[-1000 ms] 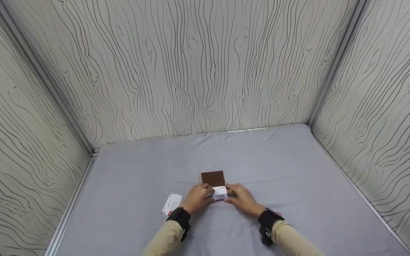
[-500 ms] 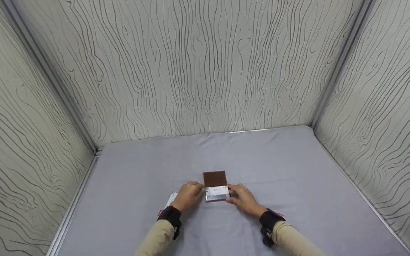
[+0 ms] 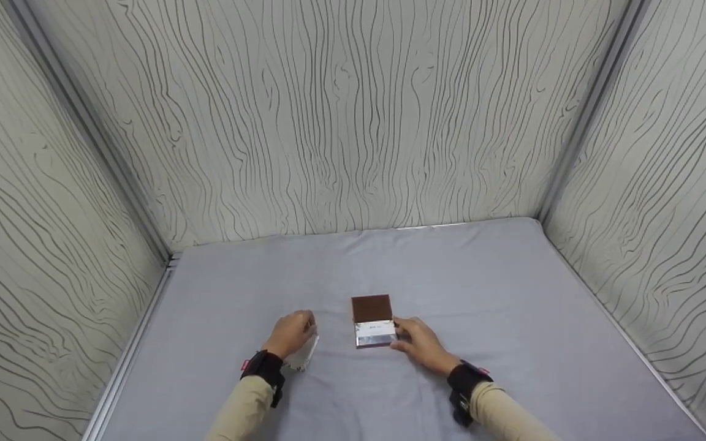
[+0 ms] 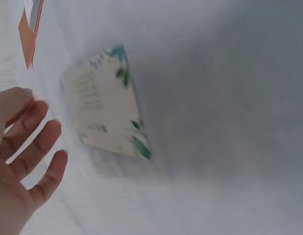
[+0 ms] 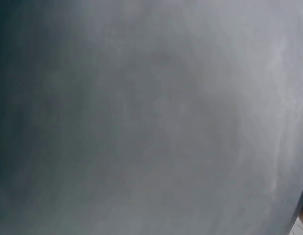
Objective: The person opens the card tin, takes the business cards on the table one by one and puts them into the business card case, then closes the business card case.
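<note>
In the head view a brown card holder (image 3: 371, 308) lies unfolded on the grey cloth, with a white card (image 3: 374, 328) in its near half. My right hand (image 3: 421, 347) grips the holder's right edge between thumb and fingers. To the left, my left hand (image 3: 292, 334) hovers over a white card (image 3: 305, 358), partly covering it. The left wrist view shows that card (image 4: 107, 107) with green leaf prints at its edge; whether it is one card or a stack cannot be told. There the left hand's fingers (image 4: 41, 142) are loosely bent and apart from it.
Grey cloth (image 3: 463, 269) covers the table. Light panels with dark wood-grain lines (image 3: 353, 122) stand at the back and both sides, joined by metal posts (image 3: 592, 116). The right wrist view holds mostly blurred grey cloth (image 5: 166, 122).
My left hand has let go of the card holder and moved left to the loose white card. The right hand has stayed at the holder's right edge.
</note>
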Available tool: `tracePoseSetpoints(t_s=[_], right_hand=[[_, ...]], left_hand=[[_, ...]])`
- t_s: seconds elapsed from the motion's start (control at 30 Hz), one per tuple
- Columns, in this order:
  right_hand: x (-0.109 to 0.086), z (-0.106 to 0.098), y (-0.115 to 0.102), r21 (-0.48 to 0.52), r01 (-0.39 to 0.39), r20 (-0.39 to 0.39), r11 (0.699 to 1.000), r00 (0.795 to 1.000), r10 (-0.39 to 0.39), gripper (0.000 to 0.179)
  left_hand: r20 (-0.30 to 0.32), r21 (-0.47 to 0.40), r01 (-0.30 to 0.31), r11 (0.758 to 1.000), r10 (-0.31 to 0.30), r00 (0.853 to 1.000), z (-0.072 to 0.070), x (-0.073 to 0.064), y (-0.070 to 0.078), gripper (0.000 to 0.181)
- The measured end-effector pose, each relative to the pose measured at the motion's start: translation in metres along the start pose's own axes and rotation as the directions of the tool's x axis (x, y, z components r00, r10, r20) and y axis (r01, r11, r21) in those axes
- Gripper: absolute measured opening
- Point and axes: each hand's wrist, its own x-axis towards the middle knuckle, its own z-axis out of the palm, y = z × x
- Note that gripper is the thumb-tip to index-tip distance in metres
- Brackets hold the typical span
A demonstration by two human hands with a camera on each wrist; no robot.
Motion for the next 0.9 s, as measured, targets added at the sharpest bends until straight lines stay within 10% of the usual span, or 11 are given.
tracePoseSetpoints(t_s=[0.17,0.37,0.9], right_hand=[[-0.001,-0.001,0.001,-0.016,0.007,-0.015,1.000,1.000,-0.008,0.055],[0.000,-0.001,0.002,-0.014,0.011,-0.012,1.000,1.000,-0.012,0.053],[0.001,0.000,0.001,-0.009,-0.009,0.020,1.000,1.000,0.009,0.057]], left_hand=[[0.088,0.018,0.106,0.994,-0.108,0.990,-0.009,-0.015,-0.005,0.030],[0.232,0.054,0.262,0.964,-0.267,0.935,-0.011,-0.024,-0.011,0.055],[0.268,0.028,0.302,0.953,-0.298,0.916,-0.017,-0.023,-0.007,0.056]])
